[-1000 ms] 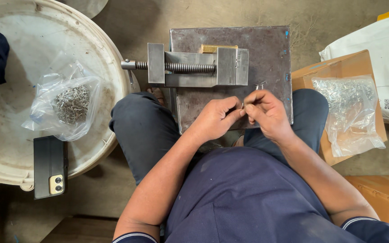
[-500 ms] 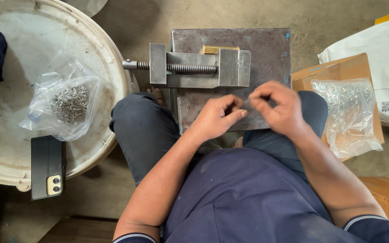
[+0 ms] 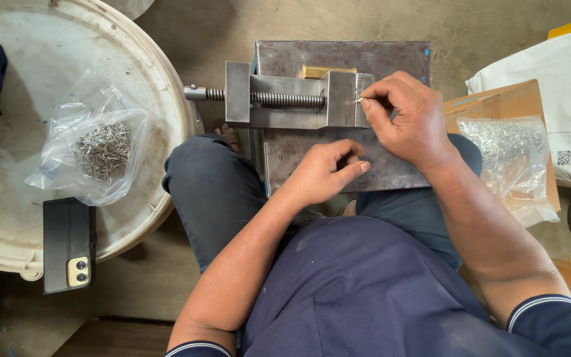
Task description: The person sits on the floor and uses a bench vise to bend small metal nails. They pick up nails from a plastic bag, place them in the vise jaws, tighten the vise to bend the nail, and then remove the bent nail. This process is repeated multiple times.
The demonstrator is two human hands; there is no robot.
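Head view, looking straight down. Right hand (image 3: 410, 122) up at the right end of the steel vise (image 3: 295, 100), thumb and forefinger pinched together on a small metal pin (image 3: 359, 100) — tip of the pin poking out left of the fingertips, right against the ridged end face of the vise. Wrist bent inward, forearm running down and right, knuckles facing the camera. Left hand (image 3: 326, 173) lower, resting on the grey metal block (image 3: 345, 155) under the vise, fingers loosely curled, thumb tucked along the forefinger — whether anything sits inside that curl, cannot tell. Brass-coloured piece (image 3: 325, 70) just behind the vise.

Counting up: one vise, one block, one pin in the pinch, two clear plastic bags of small metal parts. First bag (image 3: 97, 149) lying in the white round tub (image 3: 31, 79) at left, beside one dark phone (image 3: 67, 244) on the tub's rim. Second bag (image 3: 507, 158) at right, on a cardboard box (image 3: 497, 102).
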